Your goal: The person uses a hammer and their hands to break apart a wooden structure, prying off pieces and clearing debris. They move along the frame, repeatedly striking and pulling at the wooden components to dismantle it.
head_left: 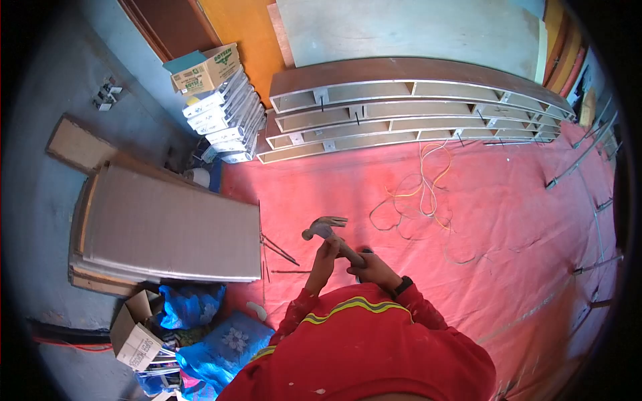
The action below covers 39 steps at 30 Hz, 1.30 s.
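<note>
A claw hammer (324, 230) is held up in front of my red shirt, its metal head toward the upper left and its claw toward the right. My left hand (325, 259) is closed near the top of the handle, just below the head. Around the lower part of the handle, my right hand (376, 269) is wrapped, with a dark band on its wrist. Below the hammer lies the red floor covering (301, 194).
Long wooden cabinet frames (401, 107) lie along the back. Stacked boards (174, 224) stand at left, beside white packages (224, 120) and an open carton (207, 70). Cables (424, 190) cross the floor. Blue bags (227, 344) lie lower left; metal rods (582, 157) are at right.
</note>
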Each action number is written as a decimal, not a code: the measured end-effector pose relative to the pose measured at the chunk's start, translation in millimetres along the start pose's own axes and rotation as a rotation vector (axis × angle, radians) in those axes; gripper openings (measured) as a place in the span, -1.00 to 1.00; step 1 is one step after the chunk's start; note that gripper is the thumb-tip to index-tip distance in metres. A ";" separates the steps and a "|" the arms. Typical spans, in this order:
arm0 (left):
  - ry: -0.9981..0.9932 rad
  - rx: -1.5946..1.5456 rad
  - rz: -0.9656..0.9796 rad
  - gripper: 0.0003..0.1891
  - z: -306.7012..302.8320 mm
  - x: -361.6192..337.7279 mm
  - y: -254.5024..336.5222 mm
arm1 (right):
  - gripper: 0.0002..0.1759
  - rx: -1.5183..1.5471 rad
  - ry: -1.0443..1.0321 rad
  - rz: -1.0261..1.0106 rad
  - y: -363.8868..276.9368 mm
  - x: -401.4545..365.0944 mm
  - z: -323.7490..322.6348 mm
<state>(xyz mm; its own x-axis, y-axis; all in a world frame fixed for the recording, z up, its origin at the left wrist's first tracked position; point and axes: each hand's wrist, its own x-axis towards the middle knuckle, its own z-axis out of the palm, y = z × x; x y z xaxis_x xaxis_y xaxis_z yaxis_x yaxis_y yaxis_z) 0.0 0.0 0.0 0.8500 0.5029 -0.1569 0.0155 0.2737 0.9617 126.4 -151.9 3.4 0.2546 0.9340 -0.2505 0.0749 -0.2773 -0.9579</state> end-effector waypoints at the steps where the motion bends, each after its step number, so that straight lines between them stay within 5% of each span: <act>1: 0.042 -0.035 0.004 -0.64 3.1 -7.2 9.2 | -0.65 -0.045 0.000 -0.045 -1.6 1.5 2.3; 2: 0.084 -0.069 0.004 -0.66 4.2 -17.8 15.4 | -0.66 -0.086 0.001 -0.086 -2.9 0.8 7.7; 3: 0.108 -0.032 0.004 -0.67 -1.8 86.2 45.5 | -0.66 -0.006 -0.022 -0.025 -24.9 84.7 -62.8; 5: 0.158 0.006 -0.011 -0.68 -5.8 120.9 60.7 | -0.65 0.134 -0.079 0.133 -52.7 112.6 -90.2; 9: -0.167 0.318 -0.173 -0.64 -71.7 181.2 69.3 | -0.68 0.173 0.028 -0.005 -37.0 188.2 -116.0; 12: -0.220 0.391 -0.231 -0.66 -133.0 243.5 67.2 | -0.70 -0.008 0.281 -0.024 -44.9 230.0 -144.2; 14: -0.143 0.375 -0.101 -0.70 -170.6 287.6 69.3 | -0.73 -0.174 0.417 -0.031 -22.5 256.6 -160.9; 15: -0.065 0.368 -0.092 -0.71 -194.8 323.5 62.3 | -0.73 -0.274 0.510 -0.213 -3.1 282.8 -174.0; 17: 0.028 0.835 0.273 -0.71 -255.3 404.1 32.2 | -0.73 -0.451 0.658 -0.549 43.9 324.5 -188.3; 18: 0.146 0.794 0.266 -0.72 -259.7 437.6 36.4 | -0.82 -0.778 0.662 -0.479 43.9 340.3 -196.6; 20: 0.308 0.861 0.348 -0.72 -275.1 517.9 49.1 | -0.86 -0.197 0.713 -0.257 95.4 405.8 -210.4; 22: 0.346 1.071 0.533 -0.66 -296.4 597.8 48.4 | -0.88 -0.523 0.775 -0.401 107.1 463.4 -237.6; 25: 0.494 1.243 0.818 -0.47 -306.1 704.0 49.3 | -0.87 -0.196 0.817 -0.437 163.9 565.0 -267.2; 27: 0.533 1.487 0.988 -0.29 -319.4 762.6 47.7 | -0.86 -0.266 0.865 -0.640 170.4 608.6 -279.2; 29: 0.618 1.722 0.918 -0.22 -331.0 804.6 38.1 | -0.81 -0.240 0.918 -0.870 187.0 638.4 -283.3; 30: 0.654 1.839 0.872 -0.18 -336.4 819.5 29.4 | -0.77 -0.096 0.916 -1.159 169.4 648.0 -283.0; 33: 0.607 1.895 0.635 -0.14 -347.9 848.3 10.2 | -0.72 0.069 0.928 -1.760 145.6 669.6 -289.1; 34: 0.673 1.856 0.707 -0.19 -348.5 850.8 3.3 | -0.72 0.076 0.896 -1.847 152.3 681.9 -293.3; 37: 0.724 1.843 0.779 -0.22 -351.4 850.4 -6.2 | -0.73 -0.510 1.104 -0.895 214.3 732.6 -307.1; 39: 0.753 1.816 0.835 -0.25 -358.7 860.8 -15.0 | -0.71 -0.456 0.913 -0.536 233.5 799.1 -335.2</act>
<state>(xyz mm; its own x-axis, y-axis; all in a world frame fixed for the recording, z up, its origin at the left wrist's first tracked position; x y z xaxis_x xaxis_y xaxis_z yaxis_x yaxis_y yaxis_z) 542.5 722.9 -230.1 0.6128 0.3310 0.7176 0.5947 -0.7911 -0.1430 670.5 454.3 -373.3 0.6740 0.4970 0.5466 0.6785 -0.1239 -0.7240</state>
